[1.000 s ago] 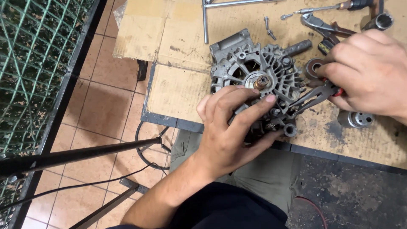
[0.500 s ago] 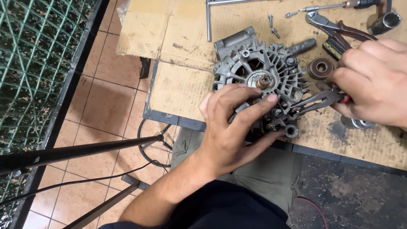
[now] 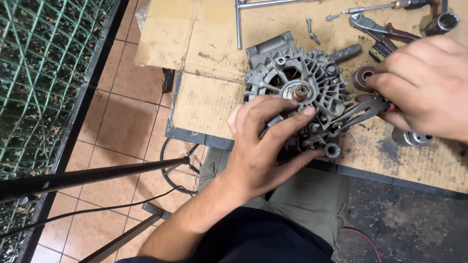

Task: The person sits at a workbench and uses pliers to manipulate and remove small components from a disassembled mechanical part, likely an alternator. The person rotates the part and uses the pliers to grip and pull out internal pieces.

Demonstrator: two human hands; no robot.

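- Grey cast-aluminium alternator (image 3: 297,92) lies flat on the cardboard-covered workbench (image 3: 204,102), close to the bench's near edge; its lower mounting lug (image 3: 332,149) sits just inside the dark metal rim of the table
- left hand (image 3: 265,146) is closed over the alternator's near side; fingers spread across the ribbed housing, index fingertip (image 3: 308,111) just below the central shaft (image 3: 299,91), thumb pressed along the lower edge beside the lug
- right hand (image 3: 429,85) is wrapped shut around the handles of grey pliers (image 3: 358,112); red grip material shows between the fingers; the pliers' nose reaches into the housing's right side at the small terminals, touching it; whether the tips are pinching anything cannot be told
- right of the alternator the room is tight; a bearing (image 3: 363,77) lies just beside the housing under the right hand, and a round metal pulley piece (image 3: 412,138) rests near the wrist
- far edge of the bench holds loose tools; two small bolts (image 3: 312,30), a screwdriver (image 3: 380,7), a second pair of pliers (image 3: 385,30), a socket (image 3: 442,22) and a long steel bar (image 3: 238,24)
- left of the housing the cardboard lies bare up to the bench's left edge; beyond it, tiled floor (image 3: 122,122) and a green wire mesh (image 3: 34,73)
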